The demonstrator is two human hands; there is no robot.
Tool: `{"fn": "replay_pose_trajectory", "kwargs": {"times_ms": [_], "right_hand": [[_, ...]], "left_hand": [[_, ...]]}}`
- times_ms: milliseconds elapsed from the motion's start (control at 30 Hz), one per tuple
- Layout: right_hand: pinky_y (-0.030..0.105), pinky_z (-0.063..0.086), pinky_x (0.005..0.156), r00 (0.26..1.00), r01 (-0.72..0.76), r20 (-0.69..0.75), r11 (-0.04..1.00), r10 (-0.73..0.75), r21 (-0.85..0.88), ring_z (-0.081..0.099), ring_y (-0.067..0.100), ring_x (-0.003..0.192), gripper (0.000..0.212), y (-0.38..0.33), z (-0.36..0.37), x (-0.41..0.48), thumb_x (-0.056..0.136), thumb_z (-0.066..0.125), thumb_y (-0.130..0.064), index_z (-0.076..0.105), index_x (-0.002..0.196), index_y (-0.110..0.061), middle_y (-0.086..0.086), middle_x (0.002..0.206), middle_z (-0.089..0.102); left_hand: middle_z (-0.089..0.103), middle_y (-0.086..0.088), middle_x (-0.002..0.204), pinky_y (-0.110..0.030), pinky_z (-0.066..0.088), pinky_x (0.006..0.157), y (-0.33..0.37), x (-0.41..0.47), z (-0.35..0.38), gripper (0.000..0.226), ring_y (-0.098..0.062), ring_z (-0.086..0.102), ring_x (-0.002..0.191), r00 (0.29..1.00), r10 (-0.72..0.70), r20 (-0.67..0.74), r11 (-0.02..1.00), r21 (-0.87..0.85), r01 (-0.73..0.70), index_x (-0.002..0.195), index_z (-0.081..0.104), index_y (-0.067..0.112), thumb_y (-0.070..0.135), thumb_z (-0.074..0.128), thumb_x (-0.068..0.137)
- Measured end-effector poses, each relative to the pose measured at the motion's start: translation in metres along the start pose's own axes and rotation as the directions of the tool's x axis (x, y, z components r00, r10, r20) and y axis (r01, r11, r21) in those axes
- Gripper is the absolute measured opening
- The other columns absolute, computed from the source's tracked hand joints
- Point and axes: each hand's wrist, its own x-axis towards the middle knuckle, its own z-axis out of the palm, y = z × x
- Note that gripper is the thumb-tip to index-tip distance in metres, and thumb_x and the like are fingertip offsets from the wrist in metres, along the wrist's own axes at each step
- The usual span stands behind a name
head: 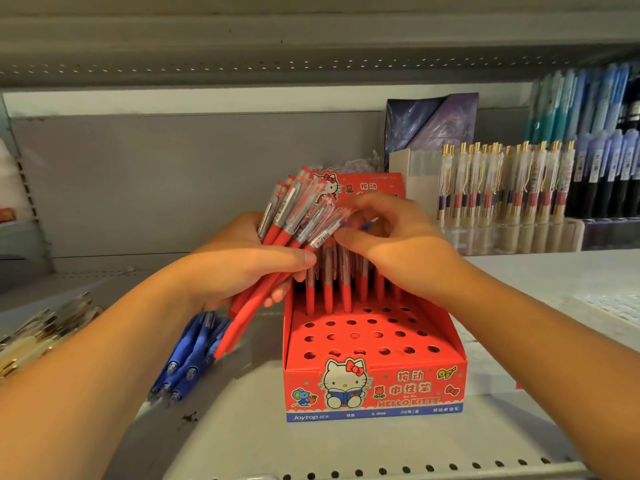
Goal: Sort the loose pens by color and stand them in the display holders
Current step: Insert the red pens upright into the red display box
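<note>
The red pens (pixel 277 235) are gripped in the left hand (pixel 242 268); one is pinched at its top by the right hand (pixel 391 247); blue pens (pixel 187 355) lie at nine o'clock of the display holder (pixel 408 386).

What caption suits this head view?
Left hand grips red pens while right hand pinches one above the red display holder.
</note>
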Motion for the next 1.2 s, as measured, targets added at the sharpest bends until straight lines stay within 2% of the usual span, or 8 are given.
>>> {"fn": "replay_pose_trajectory", "kwargs": {"times_ms": [100,233,367,500,800,1033,1133,1200], "right_hand": [[0.016,0.043,0.050,0.998,-0.062,0.046,0.967,0.052,0.247,0.058,0.002,0.060,0.021,-0.009,0.000,-0.002,0.085,0.073,-0.013,0.066,0.101,-0.025,-0.006,0.084,0.070],[0.022,0.050,0.051,0.988,-0.140,0.121,0.903,0.099,0.405,0.063,0.011,0.069,0.012,-0.011,-0.002,-0.003,0.087,0.070,-0.011,0.066,0.096,-0.017,-0.001,0.077,0.069],[0.022,0.051,0.056,0.972,-0.212,0.193,0.856,0.134,0.472,0.066,0.008,0.072,0.009,-0.009,-0.005,-0.002,0.087,0.068,-0.012,0.064,0.095,-0.011,-0.001,0.077,0.071],[0.021,0.049,0.055,0.971,-0.219,0.217,0.755,0.103,0.619,0.070,0.012,0.077,0.024,-0.012,-0.009,-0.001,0.074,0.069,-0.024,0.059,0.092,-0.012,0.003,0.084,0.072],[0.027,0.058,0.063,0.988,-0.056,-0.037,0.575,0.149,0.816,0.068,0.017,0.065,0.007,-0.014,-0.013,0.007,0.096,0.055,-0.008,0.053,0.090,-0.012,0.005,0.077,0.064],[0.029,0.055,0.051,0.934,-0.010,-0.263,0.751,0.244,0.660,0.063,0.015,0.057,0.008,-0.005,-0.022,0.015,0.095,0.062,-0.014,0.056,0.094,-0.019,-0.003,0.065,0.064],[0.036,0.058,0.048,0.948,0.000,-0.298,0.938,0.110,0.347,0.064,0.021,0.062,0.014,0.001,-0.020,0.016,0.092,0.066,-0.017,0.057,0.090,-0.028,0.003,0.074,0.062],[0.046,0.059,0.054,0.960,0.045,-0.280,0.992,-0.010,0.120,0.065,0.028,0.066,0.022,0.005,-0.015,0.015,0.090,0.070,-0.020,0.056,0.087,-0.037,-0.001,0.074,0.060]], "left_hand": [[0.060,-0.015,0.064,-0.025,0.041,0.036,0.002,0.000,0.001,0.014,-0.019,0.049,0.039,1.000,0.022,0.009,0.999,-0.040,-0.022,0.069,0.068,0.014,0.024,0.077,0.068],[0.062,-0.010,0.060,-0.023,0.042,0.037,0.003,-0.001,0.004,0.011,-0.017,0.050,0.039,0.999,0.027,0.020,0.998,-0.049,-0.026,0.066,0.069,0.018,0.015,0.071,0.076],[0.060,-0.012,0.057,-0.024,0.043,0.038,0.004,-0.003,0.005,0.013,-0.019,0.050,0.038,0.999,-0.002,0.044,0.998,-0.068,0.005,0.066,0.067,0.016,0.022,0.071,0.077],[0.055,-0.014,0.050,-0.023,0.043,0.040,0.007,-0.004,0.001,0.025,-0.022,0.049,0.036,0.998,-0.033,0.054,0.994,-0.098,0.038,0.070,0.068,0.010,0.034,0.069,0.078],[0.060,-0.010,0.059,-0.024,0.043,0.039,0.004,-0.003,0.002,0.017,-0.019,0.051,0.039,0.999,-0.013,0.029,0.993,-0.116,0.016,0.066,0.068,0.014,0.026,0.067,0.078],[0.044,-0.015,0.047,-0.023,0.038,0.039,0.003,-0.001,-0.002,0.028,-0.022,0.042,0.035,0.999,-0.044,-0.033,0.997,-0.066,0.042,0.058,0.056,0.010,0.026,0.067,0.078],[0.044,-0.015,0.046,-0.023,0.038,0.038,0.002,0.000,-0.002,0.028,-0.022,0.042,0.033,0.998,-0.049,-0.031,0.997,-0.061,0.047,0.058,0.055,0.010,0.026,0.067,0.078],[0.044,-0.015,0.046,-0.024,0.039,0.039,0.002,0.000,-0.002,0.028,-0.023,0.041,0.034,0.999,-0.048,-0.024,0.997,-0.056,0.046,0.058,0.056,0.010,0.026,0.068,0.078]]}}
